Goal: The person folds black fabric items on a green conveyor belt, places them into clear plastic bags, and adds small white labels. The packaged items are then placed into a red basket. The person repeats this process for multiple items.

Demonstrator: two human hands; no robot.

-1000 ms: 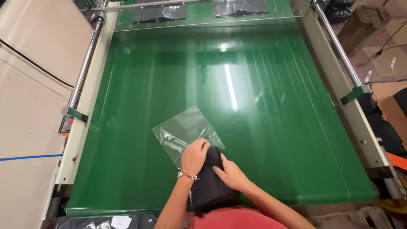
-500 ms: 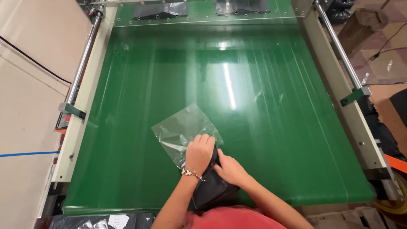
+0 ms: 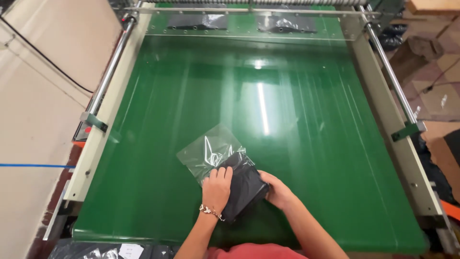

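A clear plastic bag (image 3: 209,149) lies on the green conveyor belt (image 3: 297,120) near its front edge. A folded black garment (image 3: 244,187) is partly inside the bag's open end. My left hand (image 3: 216,188), with a bracelet at the wrist, presses flat on the garment and the bag's edge. My right hand (image 3: 277,192) grips the garment's right rear corner.
Cream side rails with steel rods (image 3: 389,76) run along both sides of the belt. Two bagged dark items (image 3: 282,23) lie at the belt's far end. Cardboard boxes (image 3: 433,57) stand at the right. More bagged dark items (image 3: 105,250) sit below the front edge.
The black garment has slid forward and further into the clear bag. Both hands moved with it, away from me.
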